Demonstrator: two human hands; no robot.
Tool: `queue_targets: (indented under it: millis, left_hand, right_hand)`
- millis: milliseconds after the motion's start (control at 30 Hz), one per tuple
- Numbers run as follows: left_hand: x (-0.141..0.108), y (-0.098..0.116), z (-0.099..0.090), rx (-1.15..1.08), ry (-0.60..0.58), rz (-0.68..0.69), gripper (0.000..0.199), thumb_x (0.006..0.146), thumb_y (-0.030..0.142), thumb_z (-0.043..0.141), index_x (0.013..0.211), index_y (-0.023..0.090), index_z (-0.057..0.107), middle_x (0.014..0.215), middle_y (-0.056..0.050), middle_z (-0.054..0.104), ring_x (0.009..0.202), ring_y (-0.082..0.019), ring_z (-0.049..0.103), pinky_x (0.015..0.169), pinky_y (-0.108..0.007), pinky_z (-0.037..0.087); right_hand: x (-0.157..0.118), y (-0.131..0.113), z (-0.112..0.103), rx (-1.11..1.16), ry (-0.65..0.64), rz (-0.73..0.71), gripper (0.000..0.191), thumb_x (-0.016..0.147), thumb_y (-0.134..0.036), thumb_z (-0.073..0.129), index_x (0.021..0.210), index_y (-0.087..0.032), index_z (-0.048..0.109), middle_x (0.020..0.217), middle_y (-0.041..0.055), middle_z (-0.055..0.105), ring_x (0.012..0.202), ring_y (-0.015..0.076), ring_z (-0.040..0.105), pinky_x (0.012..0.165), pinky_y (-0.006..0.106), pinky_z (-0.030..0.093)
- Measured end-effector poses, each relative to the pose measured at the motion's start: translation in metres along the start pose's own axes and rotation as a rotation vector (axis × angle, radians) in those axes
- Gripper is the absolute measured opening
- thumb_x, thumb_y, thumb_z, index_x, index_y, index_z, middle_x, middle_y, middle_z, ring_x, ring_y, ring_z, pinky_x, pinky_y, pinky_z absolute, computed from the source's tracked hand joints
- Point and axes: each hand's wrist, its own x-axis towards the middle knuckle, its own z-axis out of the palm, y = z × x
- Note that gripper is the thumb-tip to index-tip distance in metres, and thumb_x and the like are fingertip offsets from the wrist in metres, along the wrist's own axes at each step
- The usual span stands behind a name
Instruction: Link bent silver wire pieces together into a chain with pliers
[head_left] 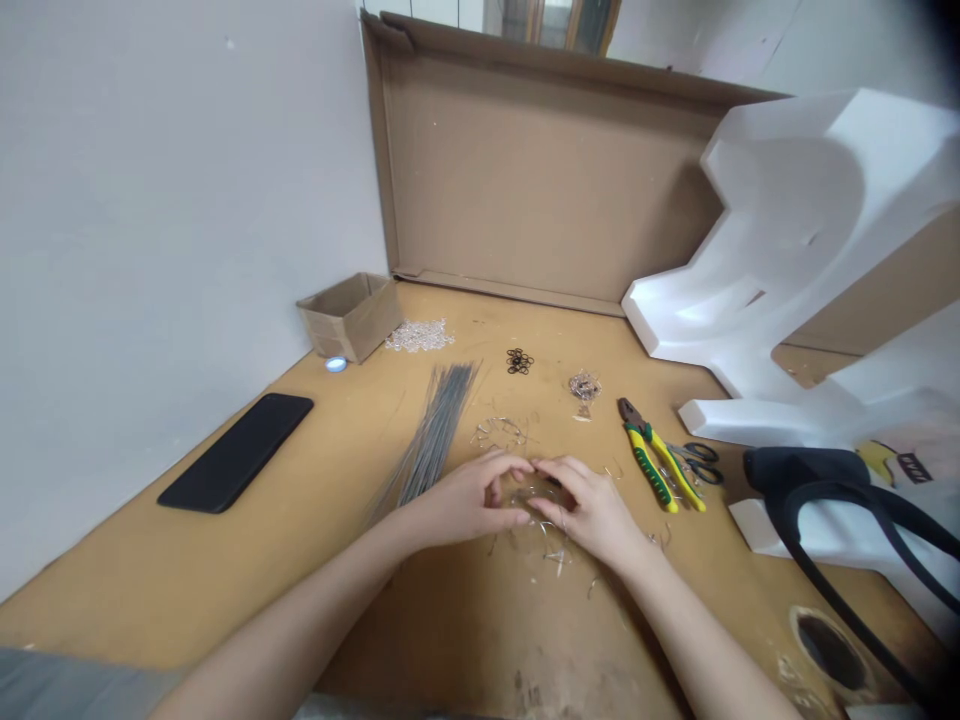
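"State of the hands?"

"Left hand (484,497) and right hand (592,502) half open, fingers curled, index tips meeting or nearly so, thumbs apart. Whether either grips anything, I cannot tell."

"And the work?"

"Thin wire pieces (556,560) lie between and just below the hands, blurred. A loose ring of clippings (499,432) lies just beyond."

"Room to move?"

"Bare tabletop (465,630) between the forearms, and more between wire bundle (439,425) and black phone (236,452). The bundle's lower end runs beside the left forearm. The table's left edge meets the wall (150,250)."

"Obstructions on the right?"

"Yellow-green pliers (656,460), with scissors (699,462) just beside them; then white foam (795,220) and a black strapped item (806,475). A dark round opening (831,648) lies near the lower right corner."

"Far side?"

"Black rings (519,361), a tangled metallic pile (584,386), a clear pile (420,335) beside a small open box (350,315), and a blue-rimmed disc (335,364) at its foot. Upright cardboard (555,180) closes the back."
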Motion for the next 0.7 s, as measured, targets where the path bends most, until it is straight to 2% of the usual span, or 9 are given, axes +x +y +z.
queue_targets:
  millis: [67, 133, 267, 333, 400, 500, 633, 700]
  left_hand:
    - [0.001, -0.002, 0.003, -0.027, -0.046, 0.017, 0.034, 0.074, 0.034, 0.057, 0.104, 0.019, 0.054, 0.085, -0.002, 0.056, 0.064, -0.011, 0.048, 0.056, -0.020, 0.037]
    - [0.002, -0.005, 0.005, -0.033, -0.065, -0.004, 0.027, 0.077, 0.033, 0.053, 0.101, 0.019, 0.055, 0.075, 0.001, 0.055, 0.062, -0.010, 0.048, 0.054, -0.020, 0.036]
    - [0.001, -0.012, 0.005, -0.115, -0.077, -0.128, 0.031, 0.080, 0.034, 0.048, 0.107, 0.020, 0.051, 0.062, 0.004, 0.053, 0.051, -0.010, 0.050, 0.050, -0.020, 0.037]
    - [0.001, -0.014, 0.006, -0.200, -0.091, -0.197, 0.035, 0.081, 0.036, 0.045, 0.112, 0.020, 0.046, 0.063, 0.003, 0.056, 0.048, -0.011, 0.054, 0.048, -0.021, 0.040]
    - [0.001, -0.015, 0.008, -0.253, -0.089, -0.233, 0.036, 0.083, 0.036, 0.042, 0.115, 0.020, 0.043, 0.065, 0.002, 0.057, 0.047, -0.011, 0.057, 0.046, -0.021, 0.042]
    - [0.002, -0.016, 0.009, -0.287, -0.095, -0.238, 0.035, 0.085, 0.033, 0.037, 0.118, 0.020, 0.041, 0.063, 0.002, 0.058, 0.045, -0.011, 0.058, 0.045, -0.020, 0.042]
    - [0.002, -0.016, 0.004, -0.295, -0.141, -0.243, 0.036, 0.084, 0.036, 0.040, 0.116, 0.019, 0.040, 0.066, 0.002, 0.059, 0.042, -0.009, 0.055, 0.041, -0.018, 0.039]
    - [0.001, -0.014, -0.002, -0.256, -0.102, -0.228, 0.035, 0.082, 0.039, 0.044, 0.111, 0.019, 0.044, 0.073, 0.001, 0.059, 0.040, -0.006, 0.050, 0.040, -0.017, 0.037]
  right_hand:
    - [0.000, 0.001, 0.003, 0.085, -0.016, -0.031, 0.033, 0.082, -0.031, 0.055, 0.114, -0.022, 0.053, 0.100, 0.0080, 0.062, 0.064, 0.0122, 0.059, 0.061, 0.026, 0.050]
    - [0.000, 0.002, 0.006, 0.130, -0.017, -0.042, 0.031, 0.082, -0.027, 0.055, 0.112, -0.022, 0.054, 0.099, 0.0079, 0.062, 0.064, 0.0119, 0.059, 0.062, 0.026, 0.050]
    - [0.003, 0.006, 0.006, 0.161, 0.009, -0.047, 0.027, 0.084, -0.019, 0.048, 0.109, -0.022, 0.057, 0.101, 0.0076, 0.063, 0.089, 0.0166, 0.060, 0.078, 0.032, 0.049]
    - [0.005, 0.007, 0.004, 0.167, 0.027, -0.014, 0.027, 0.085, -0.015, 0.043, 0.106, -0.022, 0.059, 0.100, 0.0075, 0.064, 0.092, 0.0169, 0.060, 0.081, 0.034, 0.048]
    - [0.005, 0.005, 0.001, 0.172, 0.048, 0.058, 0.027, 0.085, -0.016, 0.042, 0.104, -0.021, 0.060, 0.096, 0.0074, 0.065, 0.085, 0.0164, 0.062, 0.077, 0.032, 0.050]
    - [0.005, -0.002, -0.002, 0.169, 0.053, 0.159, 0.024, 0.081, -0.027, 0.052, 0.103, -0.020, 0.060, 0.088, 0.0059, 0.065, 0.074, 0.0156, 0.061, 0.067, 0.028, 0.050]
    - [0.003, -0.009, -0.001, 0.096, -0.031, 0.188, 0.020, 0.076, -0.032, 0.059, 0.093, -0.022, 0.064, 0.081, 0.0033, 0.064, 0.065, 0.0150, 0.059, 0.059, 0.026, 0.047]
    - [0.002, -0.009, 0.002, 0.111, -0.056, 0.189, 0.016, 0.080, -0.028, 0.054, 0.090, -0.022, 0.065, 0.079, 0.0030, 0.064, 0.063, 0.0142, 0.059, 0.057, 0.025, 0.046]
